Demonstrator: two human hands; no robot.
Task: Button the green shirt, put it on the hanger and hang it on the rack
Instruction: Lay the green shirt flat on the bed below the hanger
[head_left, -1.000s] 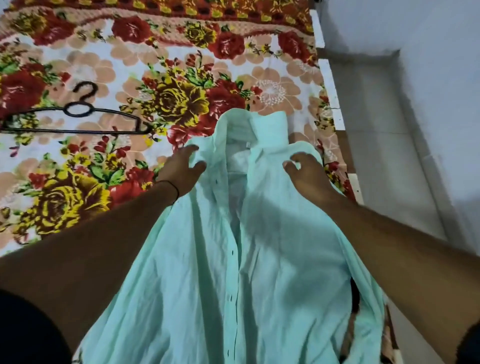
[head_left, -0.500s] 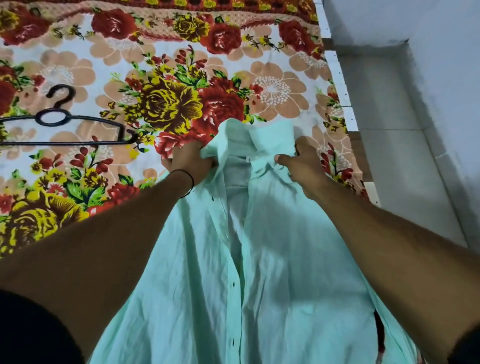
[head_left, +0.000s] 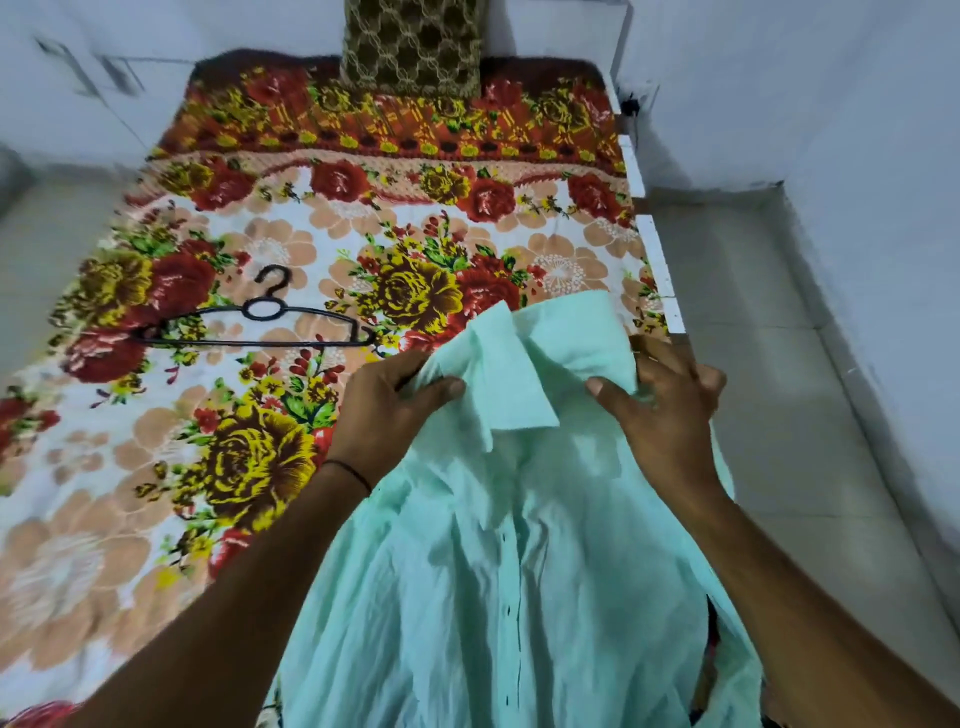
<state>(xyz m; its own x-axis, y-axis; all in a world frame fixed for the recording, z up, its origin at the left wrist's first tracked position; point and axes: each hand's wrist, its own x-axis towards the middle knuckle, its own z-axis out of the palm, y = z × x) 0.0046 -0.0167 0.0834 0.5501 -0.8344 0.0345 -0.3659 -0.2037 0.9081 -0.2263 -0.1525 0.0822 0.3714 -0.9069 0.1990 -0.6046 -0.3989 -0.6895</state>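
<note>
On bed (head_left: 467, 228) — green shirt (head_left: 467, 597), hanger (head_left: 249, 343), hands (head_left: 384, 410) (head_left: 670, 421) gripping collar (head_left: 509, 384)

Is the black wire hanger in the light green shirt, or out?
Out. The black wire hanger lies bare on the floral bedspread, apart from the light green shirt.

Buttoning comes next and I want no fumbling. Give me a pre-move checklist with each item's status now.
1. Left hand grips the shirt at the collar: ok.
2. Right hand grips the collar's other side: ok.
3. Shirt front faces up: ok.
4. Buttons fastened: cannot tell.
5. Hanger lies free on the bedspread, apart from the shirt: ok.
6. Rack in view: not ok.
</note>
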